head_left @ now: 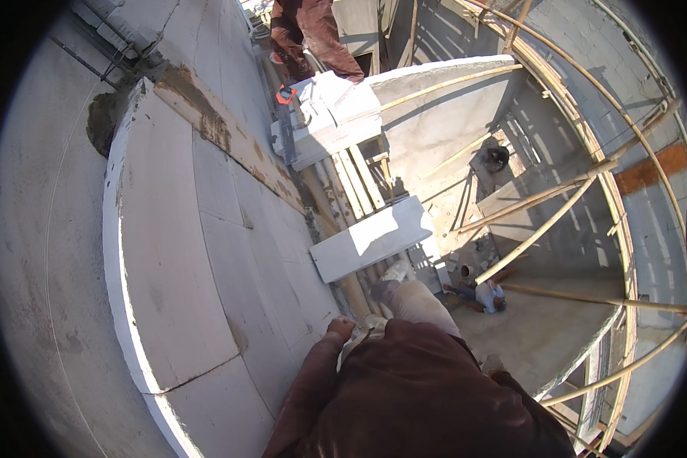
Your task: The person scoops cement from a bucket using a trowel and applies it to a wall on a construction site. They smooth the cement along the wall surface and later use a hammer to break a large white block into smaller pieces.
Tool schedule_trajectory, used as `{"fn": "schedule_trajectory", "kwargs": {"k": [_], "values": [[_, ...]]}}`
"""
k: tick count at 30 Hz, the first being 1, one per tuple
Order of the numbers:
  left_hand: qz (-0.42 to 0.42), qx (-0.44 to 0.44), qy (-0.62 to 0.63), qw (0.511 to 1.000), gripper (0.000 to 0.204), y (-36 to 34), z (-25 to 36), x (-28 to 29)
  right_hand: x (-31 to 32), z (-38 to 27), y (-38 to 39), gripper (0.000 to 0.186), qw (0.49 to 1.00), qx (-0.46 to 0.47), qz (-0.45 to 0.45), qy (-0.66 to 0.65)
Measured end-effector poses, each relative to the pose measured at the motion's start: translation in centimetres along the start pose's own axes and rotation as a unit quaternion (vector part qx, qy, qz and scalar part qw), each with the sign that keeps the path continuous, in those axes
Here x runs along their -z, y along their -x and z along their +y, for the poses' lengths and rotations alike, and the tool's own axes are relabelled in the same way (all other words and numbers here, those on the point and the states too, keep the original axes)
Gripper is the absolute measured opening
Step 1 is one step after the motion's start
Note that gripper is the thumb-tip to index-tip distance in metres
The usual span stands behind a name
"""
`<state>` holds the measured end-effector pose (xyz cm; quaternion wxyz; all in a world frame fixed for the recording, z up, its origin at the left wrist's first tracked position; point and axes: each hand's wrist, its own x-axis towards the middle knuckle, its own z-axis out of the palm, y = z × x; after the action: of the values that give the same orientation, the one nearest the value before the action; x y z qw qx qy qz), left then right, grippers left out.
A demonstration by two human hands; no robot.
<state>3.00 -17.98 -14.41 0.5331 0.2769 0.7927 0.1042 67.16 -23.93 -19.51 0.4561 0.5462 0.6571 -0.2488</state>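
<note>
My left hand (341, 328) is curled closed beside the pale block wall (275, 252); whatever is inside its fingers, if anything, is hidden. Low on the right, my right hand (493, 365) shows only in part past my dark red sleeve, its fingers not readable. Just ahead of my legs, a long white block (374, 237) lies across wooden poles (345, 191). Farther off, more white blocks (334, 107) rest on the same poles. A handsaw with a red handle (285, 95) leans against them, blade downward. Neither hand touches these blocks.
Another person in dark red trousers (313, 34) stands beyond the far blocks. Below on the right, people (490, 296) are on a lower floor (527, 336) strewn with rubble. Bamboo poles (538, 229) cross that drop. A mortar-stained board (229, 133) lies along the wall.
</note>
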Motion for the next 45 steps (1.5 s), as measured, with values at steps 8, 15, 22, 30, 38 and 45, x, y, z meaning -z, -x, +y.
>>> {"fn": "schedule_trajectory", "kwargs": {"k": [8, 15, 22, 30, 38, 45], "values": [[0.008, -0.031, -0.043, 0.999, 0.036, -7.8, 1.2, 5.5, 4.5, -10.8, -1.0, 0.041, 0.857, -0.192, -0.081, -0.472], [0.085, -0.038, -0.008, 0.996, 0.027, -12.1, 8.3, 15.9, 29.3, -15.1, -10.5, 0.041, 0.732, -0.048, 0.161, -0.661], [0.112, -0.054, 0.172, 0.977, 0.026, -14.6, 13.7, 21.4, 45.9, -11.1, -13.3, 0.044, 0.706, 0.112, 0.316, -0.624], [0.16, -0.265, -0.408, 0.859, 0.034, -18.5, 9.7, 23.8, 38.0, -8.2, -10.6, 0.04, 0.761, -0.022, 0.085, -0.643], [-0.001, -0.136, -0.486, 0.863, 0.039, -21.4, 14.1, 21.3, 19.4, -7.7, -10.8, 0.053, 0.873, -0.189, -0.038, -0.447], [-0.03, -0.009, -0.289, 0.957, 0.036, -31.6, 21.3, 23.8, 31.2, -11.8, -9.4, 0.046, 0.799, -0.144, 0.019, -0.583]]}}
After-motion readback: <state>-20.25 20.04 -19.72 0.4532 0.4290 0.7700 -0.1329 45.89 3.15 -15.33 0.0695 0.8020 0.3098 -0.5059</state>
